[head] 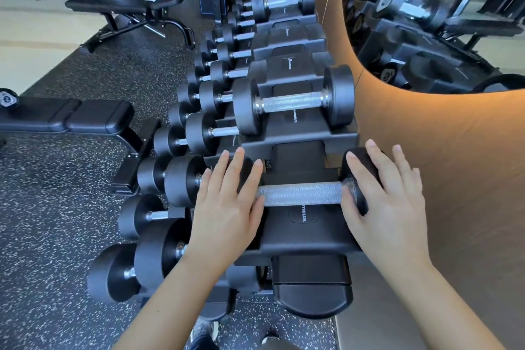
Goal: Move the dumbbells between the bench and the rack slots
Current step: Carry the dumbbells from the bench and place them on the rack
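in the lower centre of the head view we see a dumbbell (301,193) lying crosswise in a slot on the top tier of the black rack (298,239), its knurled steel handle bare between our two hands. our left hand (227,202) lies flat over the dumbbell's left head, fingers spread and straight, the thumb touching the handle's left end; it is not clenched. our right hand (389,199) lies over the right head in the same way, fingers splayed, thumb against the inner face of that head. neither hand wraps the handle.

just above, at mid-frame, a second dumbbell (294,101) sits in the next slot, and the slots beyond it toward the top of the frame look unfilled. down the left side of the rack, lower tiers hold rows of dumbbells. at the left edge a black padded bench (85,119) stands on the speckled floor; another bench (125,6) is in the upper left. a mirror (440,17) fills the upper right.
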{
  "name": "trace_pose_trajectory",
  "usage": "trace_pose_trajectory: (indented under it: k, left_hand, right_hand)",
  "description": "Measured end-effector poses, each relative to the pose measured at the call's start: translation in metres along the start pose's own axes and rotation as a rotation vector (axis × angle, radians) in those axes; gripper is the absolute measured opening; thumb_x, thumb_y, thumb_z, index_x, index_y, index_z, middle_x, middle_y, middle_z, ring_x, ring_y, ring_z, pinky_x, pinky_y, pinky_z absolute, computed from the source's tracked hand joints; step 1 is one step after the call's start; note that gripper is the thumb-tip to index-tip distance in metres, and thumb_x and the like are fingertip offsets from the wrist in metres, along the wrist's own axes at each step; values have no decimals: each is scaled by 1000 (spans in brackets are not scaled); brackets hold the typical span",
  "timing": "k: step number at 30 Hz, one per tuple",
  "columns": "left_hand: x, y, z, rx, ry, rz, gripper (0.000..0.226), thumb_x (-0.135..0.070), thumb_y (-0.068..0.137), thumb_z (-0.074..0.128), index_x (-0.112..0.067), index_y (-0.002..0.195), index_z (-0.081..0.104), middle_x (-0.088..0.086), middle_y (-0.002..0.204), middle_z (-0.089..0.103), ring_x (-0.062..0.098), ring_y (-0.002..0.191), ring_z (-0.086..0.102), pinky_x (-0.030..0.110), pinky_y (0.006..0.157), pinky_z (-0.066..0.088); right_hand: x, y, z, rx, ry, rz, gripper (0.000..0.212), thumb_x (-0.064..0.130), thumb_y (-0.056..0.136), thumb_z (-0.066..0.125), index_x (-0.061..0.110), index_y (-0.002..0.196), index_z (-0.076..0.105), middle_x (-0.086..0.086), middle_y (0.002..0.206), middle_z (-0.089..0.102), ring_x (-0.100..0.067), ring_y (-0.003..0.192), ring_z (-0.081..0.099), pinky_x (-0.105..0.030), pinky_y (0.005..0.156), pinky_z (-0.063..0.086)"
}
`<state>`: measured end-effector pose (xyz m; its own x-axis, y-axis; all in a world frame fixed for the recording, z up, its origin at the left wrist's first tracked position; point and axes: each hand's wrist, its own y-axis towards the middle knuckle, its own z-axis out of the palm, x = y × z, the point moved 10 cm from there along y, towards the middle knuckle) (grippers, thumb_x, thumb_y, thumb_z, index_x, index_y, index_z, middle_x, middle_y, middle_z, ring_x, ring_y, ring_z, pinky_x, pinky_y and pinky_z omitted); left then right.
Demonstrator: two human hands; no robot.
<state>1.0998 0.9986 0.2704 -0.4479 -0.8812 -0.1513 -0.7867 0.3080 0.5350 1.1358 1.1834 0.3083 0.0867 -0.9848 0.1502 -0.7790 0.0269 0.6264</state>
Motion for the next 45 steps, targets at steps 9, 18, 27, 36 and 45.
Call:
trace_pose_trajectory:
  k: [9,18,27,36,45]
  left_hand:
    - [0,-9,-19,-28,-46,-116,42,-30,86,45,-5,116,61,21,127,53,38,121,46,54,94,39]
    - [48,-66,-50,-42,-57,-187,38,-27,85,47,-5,111,62,19,121,58,34,117,49,53,89,44]
    - [169,-162,-107,9,13,-320,38,-29,85,46,-4,111,62,17,116,60,35,114,50,51,90,43]
    - [296,-256,-163,-36,88,-580,38,-29,84,46,-5,107,64,15,113,62,35,112,53,50,89,45]
    - [414,-287,-183,-67,175,-781,39,-30,82,46,-5,107,64,15,113,62,37,112,53,53,87,45]
  right_hand:
    - [35,2,-3,37,65,-83,34,24,84,48,9,109,66,-15,125,59,-36,122,47,-64,102,19]
    - [123,-21,11,140,146,-169,34,24,84,46,9,107,67,-13,118,62,-35,114,55,-57,96,35]
    - [288,-56,45,268,216,-280,36,24,83,45,11,110,67,-10,117,63,-32,112,56,-56,95,39]
    - [447,-87,93,398,304,-406,40,27,82,39,13,108,66,-8,114,64,-30,110,59,-56,94,41]
    - [567,-70,159,462,390,-567,36,24,81,45,13,109,65,-9,115,64,-31,110,59,-56,92,43]
